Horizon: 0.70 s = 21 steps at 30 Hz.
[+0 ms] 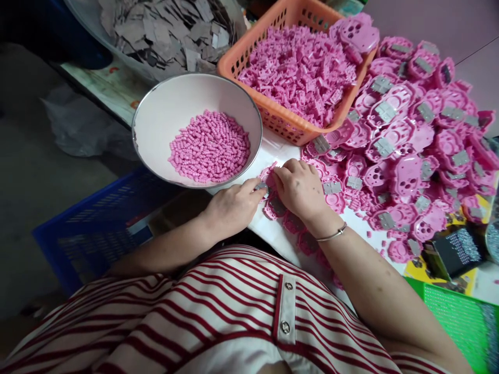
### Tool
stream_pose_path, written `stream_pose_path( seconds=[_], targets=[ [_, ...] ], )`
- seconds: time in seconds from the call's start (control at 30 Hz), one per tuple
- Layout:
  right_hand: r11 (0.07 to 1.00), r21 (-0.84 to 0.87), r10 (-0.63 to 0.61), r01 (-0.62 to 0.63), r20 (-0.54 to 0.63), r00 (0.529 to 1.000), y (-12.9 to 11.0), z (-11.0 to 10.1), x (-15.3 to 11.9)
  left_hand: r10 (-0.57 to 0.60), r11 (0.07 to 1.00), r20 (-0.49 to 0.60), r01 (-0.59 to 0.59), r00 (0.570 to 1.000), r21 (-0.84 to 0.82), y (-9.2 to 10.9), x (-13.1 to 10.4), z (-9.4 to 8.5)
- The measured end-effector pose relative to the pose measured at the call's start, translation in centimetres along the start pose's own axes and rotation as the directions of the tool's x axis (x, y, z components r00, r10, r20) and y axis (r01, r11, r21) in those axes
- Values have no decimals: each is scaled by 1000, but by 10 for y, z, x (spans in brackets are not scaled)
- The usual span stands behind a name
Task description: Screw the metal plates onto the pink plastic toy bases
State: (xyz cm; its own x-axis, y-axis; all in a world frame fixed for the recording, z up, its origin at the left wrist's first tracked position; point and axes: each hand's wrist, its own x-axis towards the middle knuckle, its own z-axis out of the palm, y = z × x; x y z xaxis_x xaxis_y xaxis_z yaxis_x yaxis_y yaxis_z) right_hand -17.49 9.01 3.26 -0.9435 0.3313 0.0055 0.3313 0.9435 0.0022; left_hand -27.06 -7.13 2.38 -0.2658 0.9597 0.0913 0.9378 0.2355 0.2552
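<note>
My left hand [233,205] rests at the table edge with its fingers curled, pinching a small grey pad [260,186] against a pink plastic shell [268,174]. My right hand [299,188], with a thin bangle on its wrist, lies palm down on the same pink shell and presses on it. Several more pink shells [290,221] lie just below my right hand. A white bowl [163,111] holding small pink beads [210,146] stands just above my left hand.
An orange basket [234,62] full of small pink parts stands behind the bowl. A big heap of pink shells with grey pads [409,140] fills the right side. Grey pads fill a tub [167,31] at top left. A blue crate [97,228] sits below; a green tray [456,317] lies at lower right.
</note>
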Motion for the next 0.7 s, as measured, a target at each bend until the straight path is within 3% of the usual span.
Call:
stream_pose_path(
  seconds=[0.2,0.27,0.33,0.4,0.47,0.53,0.57,0.63,0.7],
  targets=[
    [1000,4,-8,8,8,1000,2,-1,-7,15,998,-49,-18,999,-63,-3,0,3],
    [999,47,-4,4,-13,1000,5,-2,-7,23,986,-133,-45,991,-161,-3,-1,4],
    [994,112,12,-1,-92,996,7,-7,-9,-1,926,-235,-89,972,-368,-1,-3,2],
    [972,236,37,13,-206,978,4,-14,-16,-102,728,-225,-81,969,-680,4,-5,-3],
    [909,412,67,63,-294,953,-2,-24,-29,-190,340,-5,61,982,-939,11,-6,-10],
    [825,551,68,126,-318,946,-13,-34,-43,-170,-55,262,257,950,-965,16,-5,-16],
    [805,573,43,150,-309,950,-18,-38,-50,-137,-183,349,323,927,-929,19,-4,-18],
    [807,567,-21,167,-254,967,-28,-44,-60,-88,-298,429,387,899,-872,22,-2,-19],
    [807,569,-58,157,-188,980,-35,-46,-65,-37,-322,455,421,890,-848,24,-1,-16]
  ],
)
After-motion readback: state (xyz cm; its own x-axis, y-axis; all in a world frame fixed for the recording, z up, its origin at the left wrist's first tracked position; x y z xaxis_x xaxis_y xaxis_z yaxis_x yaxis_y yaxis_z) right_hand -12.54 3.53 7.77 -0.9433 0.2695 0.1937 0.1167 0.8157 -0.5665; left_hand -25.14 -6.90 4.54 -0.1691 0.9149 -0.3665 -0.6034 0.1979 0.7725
